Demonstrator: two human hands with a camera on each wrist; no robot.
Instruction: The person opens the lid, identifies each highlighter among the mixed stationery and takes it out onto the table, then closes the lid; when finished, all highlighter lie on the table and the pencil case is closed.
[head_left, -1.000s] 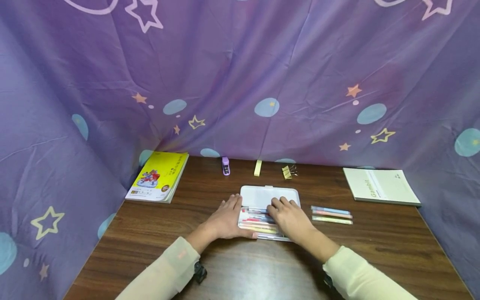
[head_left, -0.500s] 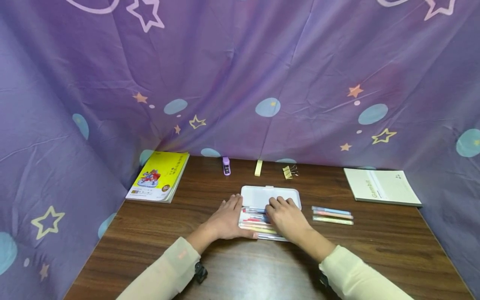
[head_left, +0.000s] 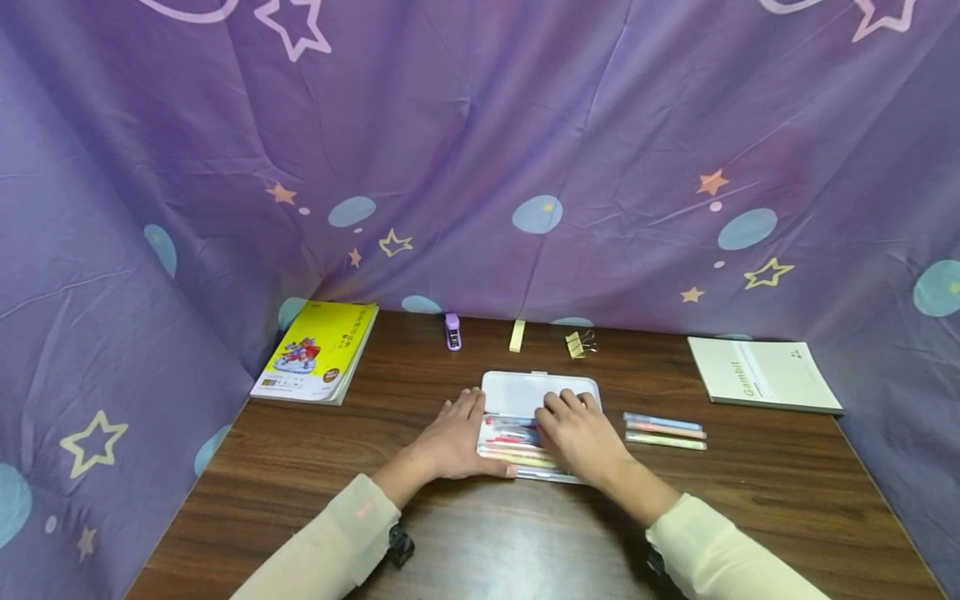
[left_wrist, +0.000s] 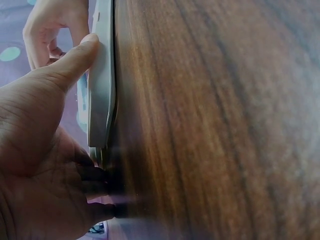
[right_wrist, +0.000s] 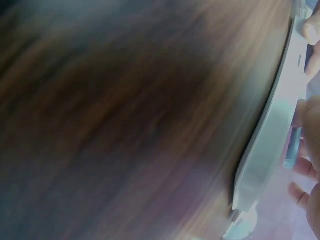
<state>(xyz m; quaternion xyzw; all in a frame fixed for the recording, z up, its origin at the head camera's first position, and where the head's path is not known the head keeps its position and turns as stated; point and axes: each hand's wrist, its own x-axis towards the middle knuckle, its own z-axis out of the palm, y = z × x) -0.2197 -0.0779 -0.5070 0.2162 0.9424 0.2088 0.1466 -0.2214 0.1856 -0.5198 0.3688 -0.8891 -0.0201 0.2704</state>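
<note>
A white pen case lies with its lid back on the wooden table, and several colored pens rest in its tray. My left hand spreads round the case's left end, its thumb pressing the front rim. Over the right part of the tray, my right hand has its fingers curled round a blue pen, whose end shows below the fingers in the right wrist view. The hand hides the pen's middle and the tray beneath it. The left wrist view shows the left thumb against the case's side wall.
Blue, orange and yellow pens lie right of the case. Behind it stand a purple stapler, a pale yellow block and a binder clip. A yellow book lies far left, a pale notebook far right.
My right hand shifts slightly left over the tray, then back right to about where it was. My left hand stays at the case's left end.
</note>
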